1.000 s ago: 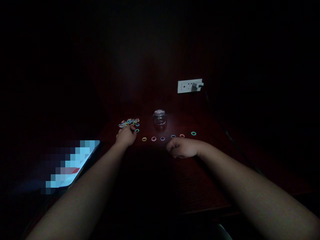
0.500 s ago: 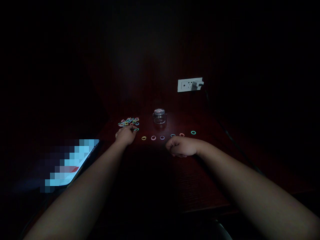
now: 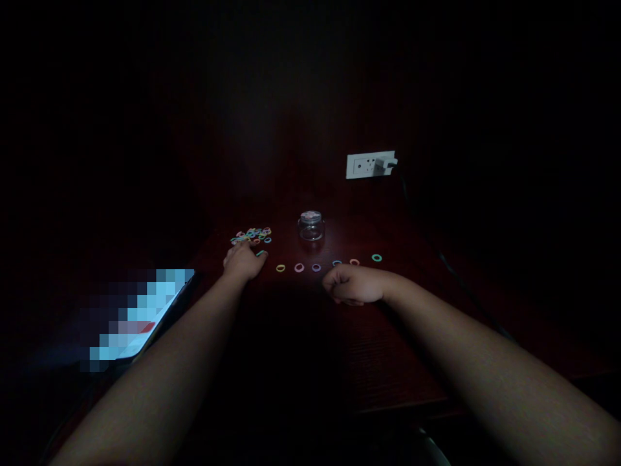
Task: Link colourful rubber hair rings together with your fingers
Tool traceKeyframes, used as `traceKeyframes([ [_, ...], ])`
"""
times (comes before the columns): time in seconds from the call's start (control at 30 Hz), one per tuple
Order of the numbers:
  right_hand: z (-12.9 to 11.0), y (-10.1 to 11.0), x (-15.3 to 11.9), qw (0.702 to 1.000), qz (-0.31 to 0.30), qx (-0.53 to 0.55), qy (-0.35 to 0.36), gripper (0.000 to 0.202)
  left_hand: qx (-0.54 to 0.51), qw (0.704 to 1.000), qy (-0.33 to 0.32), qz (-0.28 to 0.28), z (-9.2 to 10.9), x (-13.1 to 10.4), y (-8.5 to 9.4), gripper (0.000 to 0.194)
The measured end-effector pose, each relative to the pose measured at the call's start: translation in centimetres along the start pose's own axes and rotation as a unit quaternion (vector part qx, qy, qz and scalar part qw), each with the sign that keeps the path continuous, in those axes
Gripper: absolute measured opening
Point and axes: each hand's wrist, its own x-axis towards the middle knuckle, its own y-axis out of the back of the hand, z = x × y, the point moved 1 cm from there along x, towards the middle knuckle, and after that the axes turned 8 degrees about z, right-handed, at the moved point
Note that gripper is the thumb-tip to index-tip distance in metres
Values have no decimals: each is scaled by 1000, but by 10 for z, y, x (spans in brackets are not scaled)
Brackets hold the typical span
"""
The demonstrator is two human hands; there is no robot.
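My left hand (image 3: pixel 245 260) is at the near edge of a pile of small coloured rings (image 3: pixel 252 234), its fingers apart over the pile. A green ring (image 3: pixel 261 254) shows at its thumb, and whether it is gripped is unclear. My right hand (image 3: pixel 353 285) rests curled on the dark red table, just in front of a row of rings. That row has a yellow ring (image 3: pixel 280 271), a pink ring (image 3: pixel 299 271), a purple ring (image 3: pixel 316 271), a partly covered blue ring (image 3: pixel 337 262), an orange-pink ring (image 3: pixel 354 260) and a teal ring (image 3: pixel 376 261).
A lidded clear jar (image 3: pixel 311 228) stands behind the row. Farther back, a wall socket (image 3: pixel 370 166) holds a white plug, with a dark cable running down the right side. A lit, blurred screen (image 3: pixel 145 317) lies left of my left forearm.
The green ring by my left thumb has shifted slightly left and looks more tilted, and that thumb has moved. The whole view has drifted slightly. My right hand keeps its curled pose.
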Motion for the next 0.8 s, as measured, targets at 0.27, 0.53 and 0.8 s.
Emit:
traceKeyframes([
  [0.27, 3, 1, 1, 1000, -1, 12, 6, 12, 12, 999, 36, 9, -12, 12, -1, 67],
  [0.53, 3, 0, 1, 1000, 5, 2, 9, 14, -22, 997, 59, 38, -17, 15, 1, 61],
  [0.8, 1, -1, 2, 1000, 11, -12, 8, 13, -2, 1000, 22, 5, -15, 43, -11, 89],
])
